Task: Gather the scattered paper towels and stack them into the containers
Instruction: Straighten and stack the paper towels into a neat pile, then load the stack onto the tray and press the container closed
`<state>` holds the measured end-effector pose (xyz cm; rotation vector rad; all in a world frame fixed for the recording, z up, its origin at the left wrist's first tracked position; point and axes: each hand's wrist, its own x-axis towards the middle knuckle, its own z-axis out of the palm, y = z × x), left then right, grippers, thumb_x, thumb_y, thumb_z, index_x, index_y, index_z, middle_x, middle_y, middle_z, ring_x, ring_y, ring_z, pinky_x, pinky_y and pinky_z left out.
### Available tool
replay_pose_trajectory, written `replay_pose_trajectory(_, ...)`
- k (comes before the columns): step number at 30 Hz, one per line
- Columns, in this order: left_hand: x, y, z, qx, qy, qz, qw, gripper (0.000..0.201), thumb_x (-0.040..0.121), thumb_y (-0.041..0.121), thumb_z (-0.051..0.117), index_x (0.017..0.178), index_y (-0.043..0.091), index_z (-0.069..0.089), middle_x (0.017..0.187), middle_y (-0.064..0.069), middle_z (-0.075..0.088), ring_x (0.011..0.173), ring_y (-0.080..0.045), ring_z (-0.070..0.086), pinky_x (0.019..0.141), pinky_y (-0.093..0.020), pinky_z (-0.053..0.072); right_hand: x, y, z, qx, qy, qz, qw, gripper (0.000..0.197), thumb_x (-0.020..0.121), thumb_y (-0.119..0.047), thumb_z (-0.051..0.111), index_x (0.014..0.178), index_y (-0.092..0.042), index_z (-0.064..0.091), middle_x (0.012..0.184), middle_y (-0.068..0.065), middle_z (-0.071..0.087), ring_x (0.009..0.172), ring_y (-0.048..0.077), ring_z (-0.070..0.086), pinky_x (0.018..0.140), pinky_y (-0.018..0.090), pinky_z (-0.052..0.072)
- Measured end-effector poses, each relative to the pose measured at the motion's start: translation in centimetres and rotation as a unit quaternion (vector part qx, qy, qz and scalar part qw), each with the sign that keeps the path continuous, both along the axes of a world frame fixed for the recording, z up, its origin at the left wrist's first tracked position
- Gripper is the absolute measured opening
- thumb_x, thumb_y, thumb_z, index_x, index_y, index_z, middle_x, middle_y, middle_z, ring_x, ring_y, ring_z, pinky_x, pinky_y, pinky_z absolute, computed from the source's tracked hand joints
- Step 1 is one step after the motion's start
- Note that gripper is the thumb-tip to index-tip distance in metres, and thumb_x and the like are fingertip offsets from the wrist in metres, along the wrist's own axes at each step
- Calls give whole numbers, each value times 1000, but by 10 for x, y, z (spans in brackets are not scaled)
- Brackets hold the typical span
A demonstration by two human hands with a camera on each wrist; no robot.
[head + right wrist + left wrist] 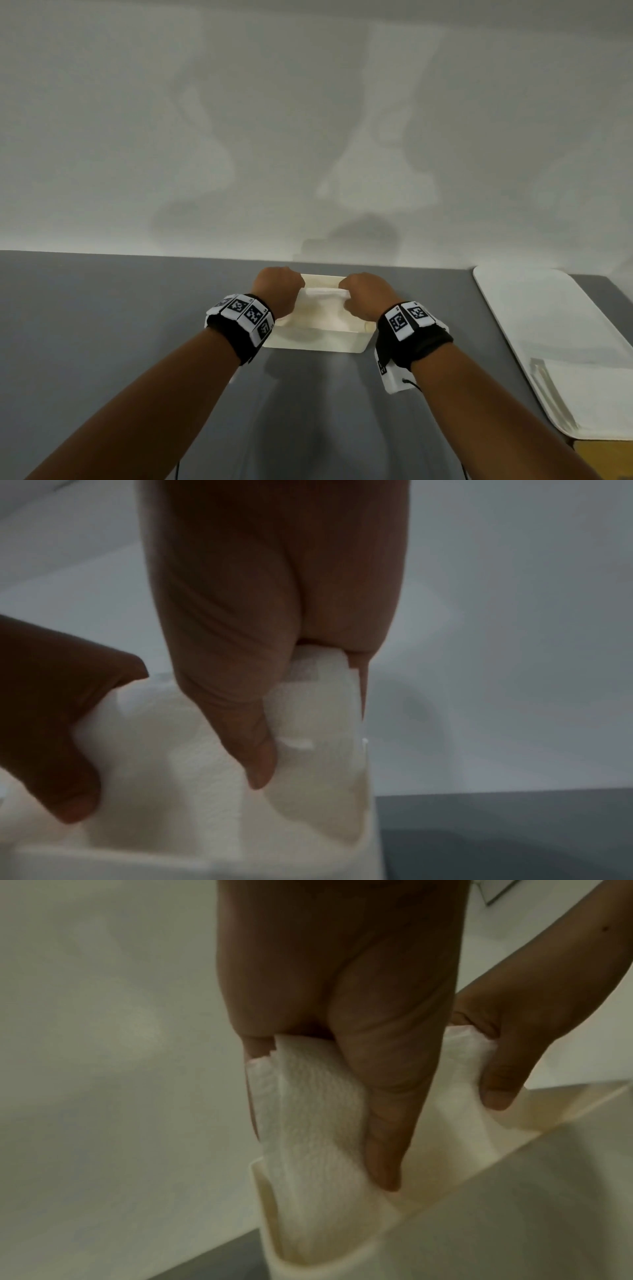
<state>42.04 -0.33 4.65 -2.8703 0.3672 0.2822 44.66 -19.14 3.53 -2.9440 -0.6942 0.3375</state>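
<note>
Both grips were clamped on one folded paper towel (pixel 323 294): left hand (pixel 279 286) pinched one end, right hand (pixel 366 296) the other, the towel's lower part already inside the cream container (pixel 318 341) beneath them. Lowering both ends evenly should seat it flat.

The head view looks forward and down over both forearms at the flat grey bench (pixel 102 342), from some way back. Each wrist view looks along its own thumb, very near. All three share the cream rectangular plastic container (pixel 318 339) holding a folded white paper towel (pixel 308 1110).
</note>
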Motion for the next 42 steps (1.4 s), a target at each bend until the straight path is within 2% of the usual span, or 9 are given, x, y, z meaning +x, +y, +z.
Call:
replay_pose_trajectory(7, 12, 25, 13, -143, 84, 73, 983, 40, 78, 25, 72, 117, 22, 65, 113, 1, 65, 106, -22, 60, 86, -32, 48, 14, -19, 18, 95, 131, -21, 987, 18, 82, -18, 67, 96, -7, 67, 93, 4, 62, 87, 22, 59, 70, 28, 42)
replay_pose_trajectory(11, 19, 38, 16, -233, 181, 129, 947, 43, 69, 22, 83, 106, 13, 64, 105, -1, 62, 93, -21, 60, 74, -30, 50, 16, -27, 23, 182, 190, -82, 961, 29, 79, -15, 71, 105, -5, 61, 100, 9, 65, 90, 26, 65, 73, 34, 55)
replay_pose_trajectory(14, 21, 43, 11, -343, 201, 227, 889, 48, 71, 15, 83, 112, 14, 57, 102, -2, 60, 86, -19, 62, 61, -29, 56, 17, -25, 13, 150, 156, -107, 970, 27, 77, -13, 74, 97, -7, 57, 101, 9, 60, 89, 23, 59, 67, 28, 48)
replay_pose_trajectory(18, 18, 45, 5, -401, 190, 305, 842, 41, 76, 11, 79, 110, 5, 58, 98, -9, 64, 90, -25, 66, 69, -33, 58, 15, -18, 2, 135, 114, -159, 971, 51, 78, -15, 72, 123, -9, 50, 122, 8, 54, 111, 25, 53, 88, 31, 42)
replay_pose_trajectory(23, 16, 28, 1, -266, 93, 271, 921, 63, 74, 21, 81, 126, 7, 48, 121, -11, 57, 103, -30, 63, 85, -38, 55, 12, 2, -6, 50, 70, -146, 986, 43, 83, -10, 59, 125, -10, 51, 124, 8, 59, 112, 28, 57, 90, 34, 47)
replay_pose_trajectory(26, 17, 16, -7, -195, 43, 235, 951, 53, 78, 19, 74, 123, 7, 49, 119, -9, 60, 106, -27, 61, 79, -32, 49, 8, 9, -9, 8, 49, -127, 991, 37, 84, -9, 55, 121, -9, 51, 118, 9, 61, 107, 29, 60, 85, 34, 49)
replay_pose_trajectory(29, 18, 8, -13, -163, 2, 219, 962, 38, 83, 11, 63, 118, 7, 49, 111, -10, 63, 99, -27, 63, 70, -29, 46, 4, 12, -9, -5, 12, -114, 993, 36, 88, -9, 51, 124, -9, 49, 116, 11, 61, 105, 30, 60, 82, 34, 48)
replay_pose_trajectory(37, 11, 9, -17, -115, -7, 196, 974, 34, 88, 10, 59, 121, 7, 51, 116, -10, 62, 105, -27, 63, 77, -30, 49, 2, 10, -5, -97, -53, -65, 992, 25, 89, -1, 47, 108, -6, 62, 107, 10, 66, 97, 28, 65, 74, 31, 47)
replay_pose_trajectory(42, 5, 5, -13, -38, -37, 157, 986, 32, 90, 7, 51, 122, 9, 52, 119, -8, 61, 109, -25, 62, 84, -30, 49, -3, 16, -8, -142, -103, -39, 984, 24, 88, -6, 49, 108, -12, 61, 107, 5, 63, 99, 25, 61, 82, 32, 43)
